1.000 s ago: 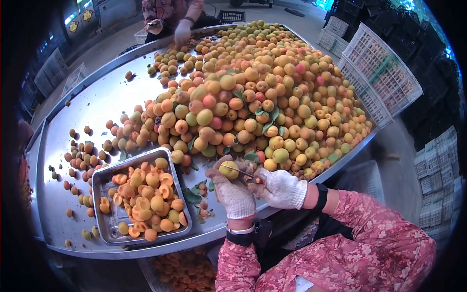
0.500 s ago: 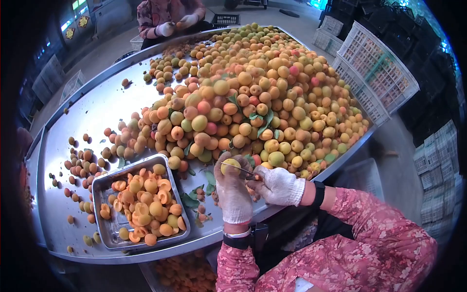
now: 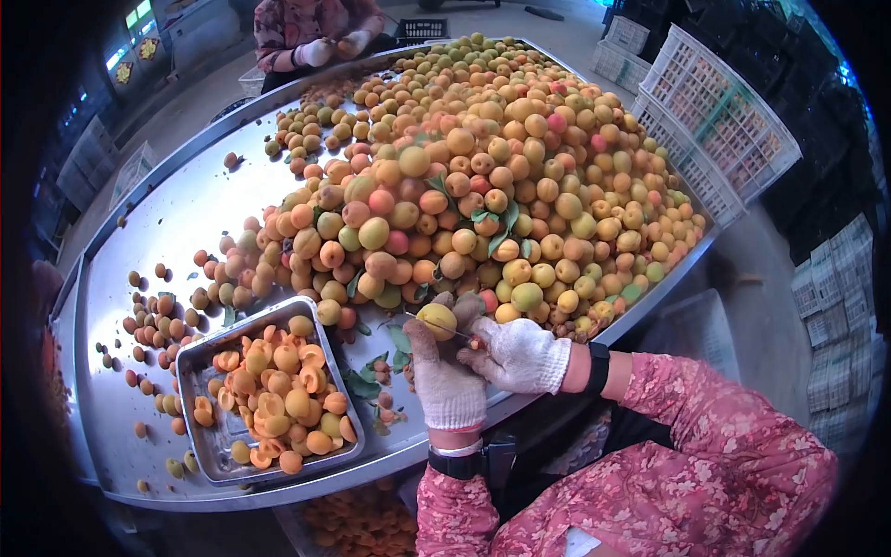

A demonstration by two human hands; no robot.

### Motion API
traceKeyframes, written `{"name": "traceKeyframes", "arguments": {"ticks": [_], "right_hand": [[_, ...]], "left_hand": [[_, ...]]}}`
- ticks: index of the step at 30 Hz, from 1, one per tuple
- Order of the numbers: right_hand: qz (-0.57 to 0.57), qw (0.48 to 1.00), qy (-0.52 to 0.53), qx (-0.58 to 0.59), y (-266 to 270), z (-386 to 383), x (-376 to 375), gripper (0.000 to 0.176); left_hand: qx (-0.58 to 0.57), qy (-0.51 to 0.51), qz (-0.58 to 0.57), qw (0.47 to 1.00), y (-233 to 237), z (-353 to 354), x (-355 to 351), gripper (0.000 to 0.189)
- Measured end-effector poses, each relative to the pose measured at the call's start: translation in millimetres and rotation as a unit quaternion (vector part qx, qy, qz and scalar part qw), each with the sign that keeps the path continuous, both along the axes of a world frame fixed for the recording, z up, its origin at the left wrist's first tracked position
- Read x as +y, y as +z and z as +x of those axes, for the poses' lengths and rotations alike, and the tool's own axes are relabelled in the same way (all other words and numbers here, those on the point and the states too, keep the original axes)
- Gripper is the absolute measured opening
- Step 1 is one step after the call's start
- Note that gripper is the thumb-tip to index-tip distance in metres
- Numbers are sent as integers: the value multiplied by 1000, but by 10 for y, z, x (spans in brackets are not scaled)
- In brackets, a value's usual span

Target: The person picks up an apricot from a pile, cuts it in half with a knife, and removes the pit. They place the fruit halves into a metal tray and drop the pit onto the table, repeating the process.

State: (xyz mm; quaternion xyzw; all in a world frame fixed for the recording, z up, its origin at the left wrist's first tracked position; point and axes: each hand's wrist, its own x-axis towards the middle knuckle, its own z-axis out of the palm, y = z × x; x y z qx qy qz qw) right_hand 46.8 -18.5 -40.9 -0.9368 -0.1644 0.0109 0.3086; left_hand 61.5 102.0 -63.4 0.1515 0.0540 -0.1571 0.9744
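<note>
A yellow-green apricot (image 3: 437, 320) is gripped in my gloved left hand (image 3: 447, 376), held up over the near edge of the metal table. My gloved right hand (image 3: 520, 355) closes round the handle of a small knife (image 3: 447, 329), whose thin blade lies across the apricot. Just beyond both hands rises a big heap of whole apricots (image 3: 520, 186). Left of my hands stands a metal tray (image 3: 199, 436) with halved apricots (image 3: 278, 390) in it. Leaves and small brownish bits lie between the tray and my left hand.
The metal table (image 3: 167, 251) has a raised rim; loose apricots dot its left side. Across it, another person's gloved hands (image 3: 336, 48) work. White crates (image 3: 715, 121) stand stacked at the right. Below the near edge sits a container of apricot pieces (image 3: 362, 524).
The knife and my right hand have shifted slightly left and down, and the blade now crosses lower on the apricot. The whole view has tilted a little.
</note>
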Motion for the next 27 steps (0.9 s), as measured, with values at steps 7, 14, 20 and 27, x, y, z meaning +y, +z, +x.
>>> {"name": "traceKeyframes", "arguments": {"ticks": [7,14,20,27], "right_hand": [[-24,1000,-7,7,-35,-11,-24,35],[-38,999,11,-30,-114,2,-46,34],[-1,1000,11,3,138,20,-1,34],[-91,996,25,-1,-75,73,-81,34]], "left_hand": [[-32,89,173,980,74,-20,8,65],[51,3,13,999,51,18,36,64],[-29,88,151,984,9,-3,30,60],[28,-24,-62,997,-213,21,111,54]]}}
